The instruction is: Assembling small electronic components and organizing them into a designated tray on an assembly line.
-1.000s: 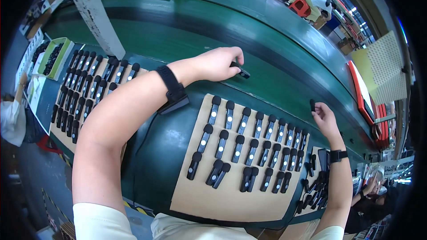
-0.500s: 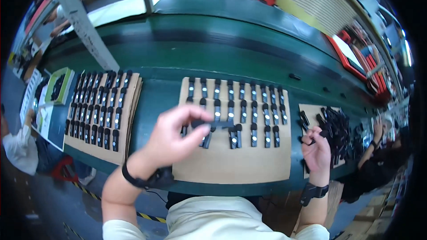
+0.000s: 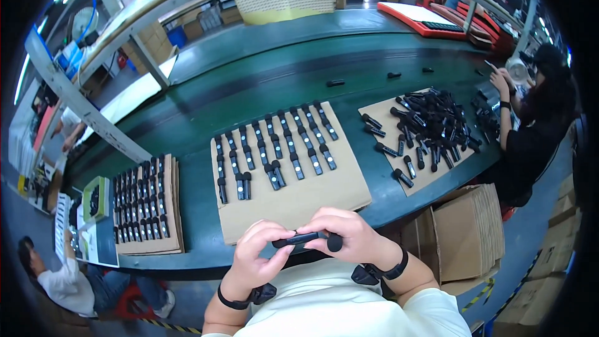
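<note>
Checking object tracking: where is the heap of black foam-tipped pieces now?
In the head view, right of centre, the heap lies on a cardboard sheet, between the sheet with rows and the co-worker in black.

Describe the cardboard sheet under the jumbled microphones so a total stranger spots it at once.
Find the long green table and follow it right, past the middle sheet, toward the person in black. The right sheet lies between the two. Its black microphones are heaped and scattered, whereas those on the middle sheet and the left sheet lie in rows.
</note>
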